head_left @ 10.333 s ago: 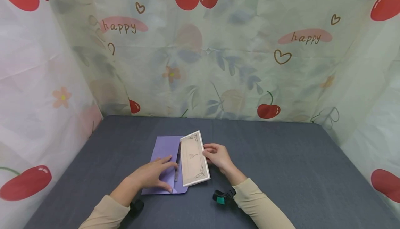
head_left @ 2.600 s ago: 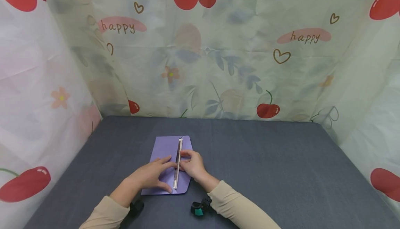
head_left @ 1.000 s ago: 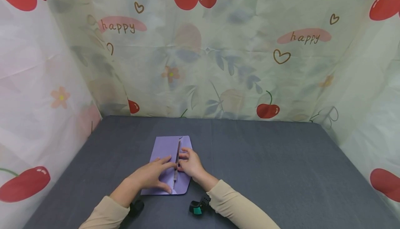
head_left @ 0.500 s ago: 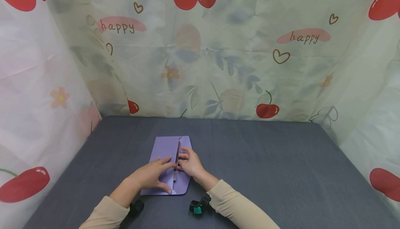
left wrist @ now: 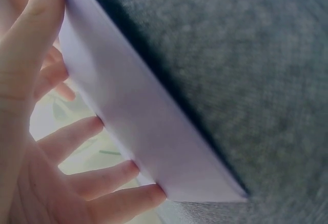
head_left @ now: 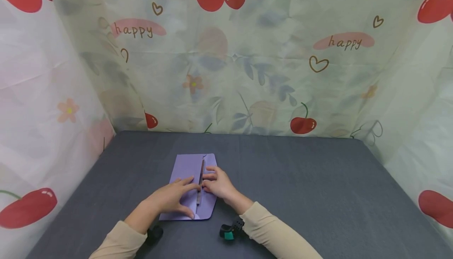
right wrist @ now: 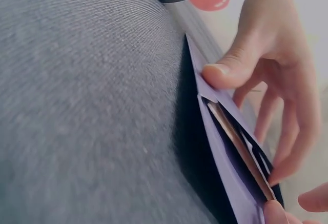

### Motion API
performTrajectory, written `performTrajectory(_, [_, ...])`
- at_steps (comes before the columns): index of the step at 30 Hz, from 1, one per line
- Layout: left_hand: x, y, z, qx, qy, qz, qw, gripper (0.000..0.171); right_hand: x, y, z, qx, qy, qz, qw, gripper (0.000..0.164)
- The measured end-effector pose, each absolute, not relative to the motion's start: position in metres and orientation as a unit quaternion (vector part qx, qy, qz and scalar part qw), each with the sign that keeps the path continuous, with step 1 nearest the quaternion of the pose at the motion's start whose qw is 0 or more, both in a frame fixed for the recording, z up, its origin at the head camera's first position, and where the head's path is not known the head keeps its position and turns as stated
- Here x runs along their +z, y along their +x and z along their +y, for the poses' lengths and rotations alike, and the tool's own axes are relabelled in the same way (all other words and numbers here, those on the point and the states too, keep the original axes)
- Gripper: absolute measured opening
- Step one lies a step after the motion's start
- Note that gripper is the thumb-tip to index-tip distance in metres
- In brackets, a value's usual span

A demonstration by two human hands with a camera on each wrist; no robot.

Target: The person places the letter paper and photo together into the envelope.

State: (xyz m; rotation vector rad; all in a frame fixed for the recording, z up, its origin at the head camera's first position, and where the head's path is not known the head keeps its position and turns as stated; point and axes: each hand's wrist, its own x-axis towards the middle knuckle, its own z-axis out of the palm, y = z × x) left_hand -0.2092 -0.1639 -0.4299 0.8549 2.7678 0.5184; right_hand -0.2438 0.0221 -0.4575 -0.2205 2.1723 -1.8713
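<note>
A purple envelope [head_left: 187, 164] lies on the dark table with its opening running lengthwise to the right of its middle. Only a thin edge of a card [right wrist: 241, 149] shows in that opening; the rest is hidden inside. My left hand [head_left: 171, 197] rests on the envelope's left part, thumb and fingers spread; the left wrist view shows its fingertips on the purple paper [left wrist: 128, 111]. From the right side, my right hand [head_left: 218, 184] reaches over the flap, its fingertips at the opening and touching the card's edge in the right wrist view.
Dark grey cloth [head_left: 301, 192] covers the table. Black straps sit at both wrists, the right strap [head_left: 231, 229] with a green patch. A curtain printed with cherries [head_left: 303, 125] hangs round the back and sides.
Ten seconds ago my right hand held the card outside the envelope; since then the card has slid into it. In the last half second that hand has shifted slightly right. The left stays put.
</note>
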Motion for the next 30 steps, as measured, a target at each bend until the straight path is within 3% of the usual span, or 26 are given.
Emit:
performTrajectory(15, [-0.433,-0.212,-0.164,0.171,0.282,0.939,0.095,0.077,-0.435,-0.24,0.076,-0.573,-0.143,0.802,0.09,0.039])
performTrajectory(25, [-0.426,-0.209,-0.166,0.188,0.282,0.938,0.066,0.068,-0.422,-0.235,0.119,-0.502,-0.171,0.847,0.024,0.036])
performTrajectory(30, [-0.414,-0.207,-0.163,0.188,0.261,0.946,0.025,0.062,-0.412,-0.23,0.138,-0.462,-0.159,0.872,-0.017,0.035])
